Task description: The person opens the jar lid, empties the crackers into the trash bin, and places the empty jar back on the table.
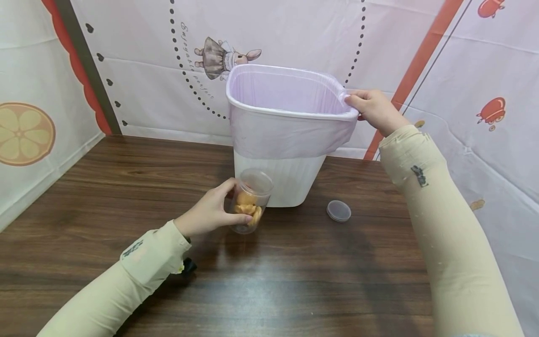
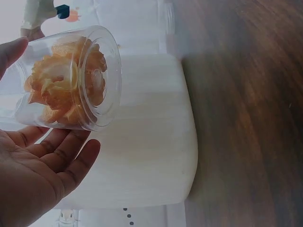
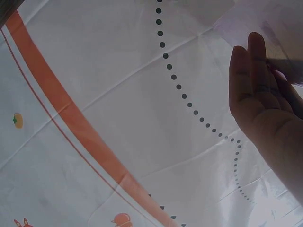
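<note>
My left hand [image 1: 212,210] grips a clear plastic jar [image 1: 258,180] by its side, thumb in front. Its top has no lid on, and it leans slightly right. Golden cookies [image 2: 61,85] show through the wall in the left wrist view, where the jar's base hangs a little off the table. Just behind the jar stands a white trash bin [image 1: 278,182], lined with a pale purple bag [image 1: 290,135] folded over the rim. At the bin's right corner, my right hand [image 1: 376,111] pinches the bag and rim between thumb and fingers.
A round clear lid [image 1: 338,211] lies on the brown wooden table [image 1: 269,290], right of the bin. Printed white cloth [image 1: 147,93] hangs behind and at both sides. A small black object [image 1: 189,267] is partly hidden beneath the left wrist.
</note>
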Available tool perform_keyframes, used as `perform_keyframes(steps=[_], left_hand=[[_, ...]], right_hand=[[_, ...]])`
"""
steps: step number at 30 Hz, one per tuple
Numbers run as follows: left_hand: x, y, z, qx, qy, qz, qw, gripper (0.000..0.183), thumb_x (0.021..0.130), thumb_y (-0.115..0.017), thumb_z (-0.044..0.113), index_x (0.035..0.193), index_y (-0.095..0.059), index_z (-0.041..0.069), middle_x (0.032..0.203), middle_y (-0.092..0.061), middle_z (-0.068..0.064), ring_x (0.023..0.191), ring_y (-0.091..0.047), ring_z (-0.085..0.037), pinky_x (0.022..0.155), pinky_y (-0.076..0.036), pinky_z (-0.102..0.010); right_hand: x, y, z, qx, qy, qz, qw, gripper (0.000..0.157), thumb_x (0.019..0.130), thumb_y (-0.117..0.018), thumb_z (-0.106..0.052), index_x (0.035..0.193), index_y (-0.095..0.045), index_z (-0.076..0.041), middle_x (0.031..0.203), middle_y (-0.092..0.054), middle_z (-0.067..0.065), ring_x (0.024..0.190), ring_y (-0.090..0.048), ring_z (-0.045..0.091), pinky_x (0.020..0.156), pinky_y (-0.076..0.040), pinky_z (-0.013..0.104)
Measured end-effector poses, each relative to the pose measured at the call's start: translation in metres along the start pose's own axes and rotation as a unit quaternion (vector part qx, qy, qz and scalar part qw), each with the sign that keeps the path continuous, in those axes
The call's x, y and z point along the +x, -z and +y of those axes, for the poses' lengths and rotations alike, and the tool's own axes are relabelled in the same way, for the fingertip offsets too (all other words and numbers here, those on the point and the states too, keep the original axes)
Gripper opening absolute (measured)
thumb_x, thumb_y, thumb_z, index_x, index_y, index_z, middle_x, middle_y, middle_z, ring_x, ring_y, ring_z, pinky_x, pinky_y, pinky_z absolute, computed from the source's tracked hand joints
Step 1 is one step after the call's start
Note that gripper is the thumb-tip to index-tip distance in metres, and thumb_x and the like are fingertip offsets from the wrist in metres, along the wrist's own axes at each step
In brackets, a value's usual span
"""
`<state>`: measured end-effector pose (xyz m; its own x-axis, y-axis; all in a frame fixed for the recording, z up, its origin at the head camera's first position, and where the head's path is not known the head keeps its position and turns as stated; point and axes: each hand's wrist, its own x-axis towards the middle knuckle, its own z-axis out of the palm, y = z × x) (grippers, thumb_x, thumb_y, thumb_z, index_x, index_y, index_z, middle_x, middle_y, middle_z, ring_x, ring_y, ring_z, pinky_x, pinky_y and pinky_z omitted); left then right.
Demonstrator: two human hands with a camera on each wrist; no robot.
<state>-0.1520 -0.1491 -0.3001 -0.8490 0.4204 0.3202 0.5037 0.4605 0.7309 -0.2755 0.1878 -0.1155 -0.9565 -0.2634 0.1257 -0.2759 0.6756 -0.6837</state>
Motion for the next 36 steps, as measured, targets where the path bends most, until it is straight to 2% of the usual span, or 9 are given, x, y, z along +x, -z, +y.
perform_keyframes(steps=[4,13,21,24,30,36], left_hand=[[0.0,0.002,0.001,-0.005,0.009,0.009,0.9999,0.044,0.073,-0.083,0.024,0.099,-0.05,0.011,0.099,-0.062,-0.001,0.098,-0.055,-0.017,0.091,-0.043,-0.037],[0.0,0.007,0.002,0.0,0.018,0.022,0.9996,0.045,0.074,-0.084,0.023,0.101,-0.05,0.009,0.101,-0.061,-0.004,0.098,-0.055,-0.018,0.091,-0.043,-0.037],[0.0,0.011,0.001,-0.003,0.029,0.026,0.9993,0.045,0.076,-0.082,0.023,0.102,-0.049,0.008,0.102,-0.059,-0.005,0.097,-0.054,-0.018,0.089,-0.044,-0.037],[0.001,0.012,0.001,-0.009,0.025,0.035,0.999,0.043,0.075,-0.083,0.021,0.1,-0.05,0.008,0.101,-0.06,-0.005,0.097,-0.055,-0.019,0.09,-0.044,-0.04],[0.001,0.015,0.001,-0.023,0.022,0.056,0.9979,0.041,0.076,-0.081,0.018,0.1,-0.051,0.006,0.1,-0.06,-0.007,0.099,-0.056,-0.021,0.093,-0.043,-0.044],[0.001,0.02,0.001,-0.032,0.028,0.073,0.9964,0.044,0.076,-0.081,0.018,0.108,-0.052,0.007,0.105,-0.061,-0.007,0.099,-0.058,-0.021,0.092,-0.044,-0.045]], right_hand=[[0.0,0.0,0.001,0.0,0.002,0.002,1.0,0.051,0.101,-0.043,-0.035,0.136,-0.05,0.002,0.138,-0.051,0.007,0.094,-0.051,-0.006,0.086,-0.046,0.02],[0.0,-0.001,0.001,0.0,-0.001,0.006,1.0,0.051,0.101,-0.043,-0.035,0.136,-0.051,0.001,0.135,-0.052,0.006,0.095,-0.051,-0.005,0.088,-0.047,0.02],[0.0,0.0,0.0,-0.001,-0.001,0.005,1.0,0.052,0.101,-0.042,-0.035,0.138,-0.049,0.001,0.142,-0.048,0.01,0.095,-0.051,-0.004,0.084,-0.046,0.018],[0.0,0.0,0.0,-0.003,-0.002,0.005,1.0,0.052,0.101,-0.042,-0.035,0.138,-0.048,0.001,0.145,-0.045,0.011,0.096,-0.051,-0.004,0.085,-0.046,0.018],[0.0,0.0,0.001,-0.004,-0.002,0.008,1.0,0.052,0.101,-0.043,-0.036,0.138,-0.049,0.0,0.141,-0.05,0.008,0.095,-0.05,-0.005,0.083,-0.045,0.018],[0.0,0.0,0.0,-0.003,-0.002,0.006,1.0,0.052,0.101,-0.043,-0.036,0.138,-0.049,0.001,0.142,-0.048,0.009,0.098,-0.05,-0.003,0.088,-0.046,0.021]])
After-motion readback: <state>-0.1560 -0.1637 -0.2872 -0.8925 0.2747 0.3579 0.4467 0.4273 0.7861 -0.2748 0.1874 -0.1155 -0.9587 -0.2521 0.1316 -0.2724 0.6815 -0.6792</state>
